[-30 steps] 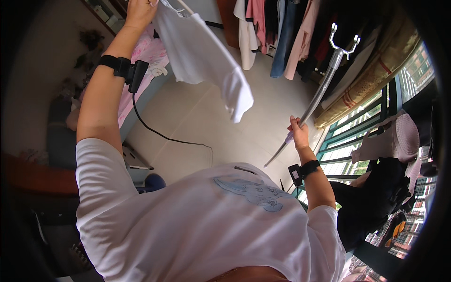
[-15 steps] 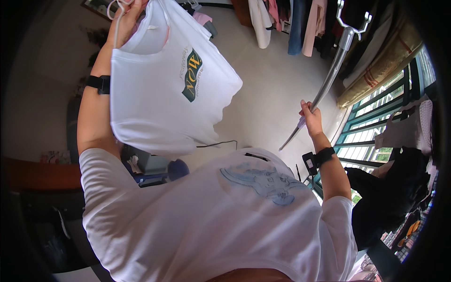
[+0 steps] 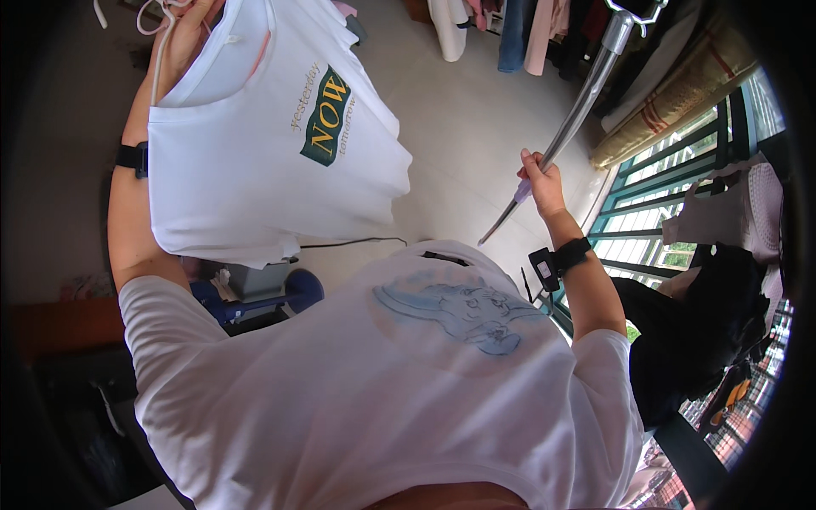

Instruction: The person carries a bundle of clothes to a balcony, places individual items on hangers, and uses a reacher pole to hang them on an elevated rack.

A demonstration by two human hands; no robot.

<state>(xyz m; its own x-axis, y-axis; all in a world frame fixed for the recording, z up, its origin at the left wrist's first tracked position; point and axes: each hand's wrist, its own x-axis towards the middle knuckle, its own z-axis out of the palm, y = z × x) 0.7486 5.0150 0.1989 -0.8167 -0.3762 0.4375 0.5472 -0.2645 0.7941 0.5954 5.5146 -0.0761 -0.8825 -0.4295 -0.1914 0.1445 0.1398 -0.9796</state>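
Observation:
At the upper left my left hand [image 3: 181,53] is raised, its fingers closed around a pale clothes hanger [image 3: 159,58]. From that hanger hangs a white T-shirt [image 3: 229,178] with a green printed patch on its front. To the right, my right hand [image 3: 544,183] grips a metal clothes pole [image 3: 586,95] by its lower part. The pole is tilted, its forked hook head [image 3: 639,13] up at the top right and its thin end pointing down toward the floor. A gap lies between the shirt and the pole.
Several garments [image 3: 514,38] hang at the far side. On the right are a barred window [image 3: 654,191], a gold curtain [image 3: 654,106], a hanging grey garment [image 3: 722,208] and a black one [image 3: 697,327]. A blue object [image 3: 303,291] and a dark cable [image 3: 357,243] lie beyond my left side.
Both hands, the shirt and the pole appear further left and slightly higher in the picture, as does the room. The T-shirt's front faces me more squarely. Both grips stay the same.

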